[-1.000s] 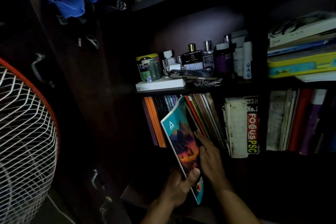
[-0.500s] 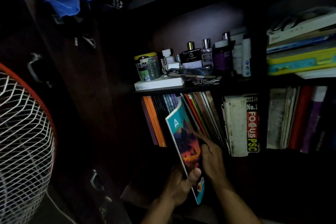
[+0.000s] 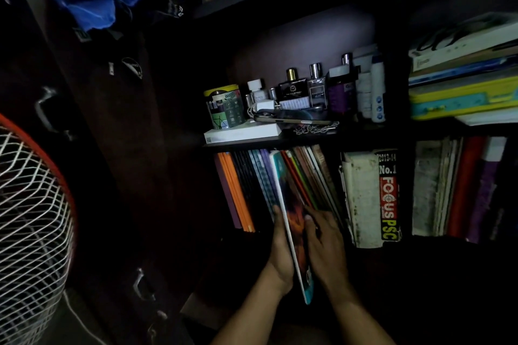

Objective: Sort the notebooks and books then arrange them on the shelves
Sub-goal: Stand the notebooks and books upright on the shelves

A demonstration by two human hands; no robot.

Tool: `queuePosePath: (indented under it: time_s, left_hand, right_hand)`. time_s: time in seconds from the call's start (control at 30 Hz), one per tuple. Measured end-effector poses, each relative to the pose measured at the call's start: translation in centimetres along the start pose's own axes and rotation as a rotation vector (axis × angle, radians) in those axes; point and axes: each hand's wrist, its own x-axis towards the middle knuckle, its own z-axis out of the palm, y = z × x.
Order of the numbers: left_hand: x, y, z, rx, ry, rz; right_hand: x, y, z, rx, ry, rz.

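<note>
Half a second on, the teal notebook (image 3: 291, 221) stands near upright, its top edge entering the row (image 3: 280, 176). Our left hand (image 3: 280, 255) grips its back; our right hand (image 3: 322, 241) presses flat-fingered on its cover. Shelving nearly done, we judge.

Dark wooden shelf unit (image 3: 308, 139). Middle shelf: patterned tin (image 3: 224, 106) on a flat white box (image 3: 243, 133), perfume bottles (image 3: 305, 87), charger (image 3: 266, 105), phone (image 3: 294, 120), chain (image 3: 316, 128). Lower shelf: upright notebooks (image 3: 246, 185), thick book marked FOCUS PSC (image 3: 388, 199). Right compartment: books stacked flat (image 3: 462, 84), more books standing below (image 3: 459, 187).
</note>
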Motion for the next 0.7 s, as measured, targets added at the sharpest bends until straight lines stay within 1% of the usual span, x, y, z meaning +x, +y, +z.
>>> queuePosePath:
  time_s: [0.13, 0.2, 0.27, 0.3, 0.33, 0.4, 0.43, 0.47, 0.53, 0.57, 0.63, 0.7]
  left_hand:
    - [1.7, 1.1, -0.7, 0.014, 0.142, -0.014]
    - [2.5, 1.5, -1.1, 0.063, 0.179, -0.052]
    - [2.8, 2.0, -0.9, 0.151, 0.207, -0.047]
    - [2.7, 1.8, -0.8, 0.215, 0.253, 0.003]
    - [2.4, 1.7, -0.6, 0.308, 0.323, 0.101]
    - [0.9, 1.1, -1.0, 0.485, 0.507, 0.379]
    - [0.0, 0.4, -1.5, 0.617, 0.563, 0.489]
    - [-0.9, -0.5, -1.7, 0.741, 0.572, 0.512]
    - [-1.7, -2.2, -2.7, 0.954, 0.537, 0.425]
    - [-1.5, -2.8, -3.1, 1.078, 0.527, 0.38]
    - [-0.1, -3.0, -3.0, 1.296, 0.545, 0.364]
    - [1.8, -2.1, -2.3, 1.37, 0.595, 0.371]
  right_hand:
    - [-0.5, 0.0, 0.0, 0.074, -0.259, 0.061]
    - [-0.5, -0.1, 0.1, 0.083, -0.298, 0.061]
    - [-0.5, -0.5, 0.0, 0.06, -0.236, 0.038]
    - [-0.6, -0.7, -0.1, 0.032, -0.177, 0.015]
    - [-0.7, -0.9, -0.1, 0.006, -0.105, -0.007]
    - [-0.8, -0.9, -0.2, -0.043, 0.038, -0.046]
    - [-0.7, -0.7, -0.2, -0.07, 0.106, -0.062]
    - [-0.6, -0.5, -0.2, -0.103, 0.17, -0.063]
    - [-0.6, -0.4, -0.1, -0.147, 0.26, -0.022]
    - [-0.6, -0.4, -0.1, -0.163, 0.283, -0.009]
    - [-0.7, -0.5, -0.1, -0.179, 0.304, -0.018]
    - [-0.7, -0.5, 0.2, -0.156, 0.305, -0.022]
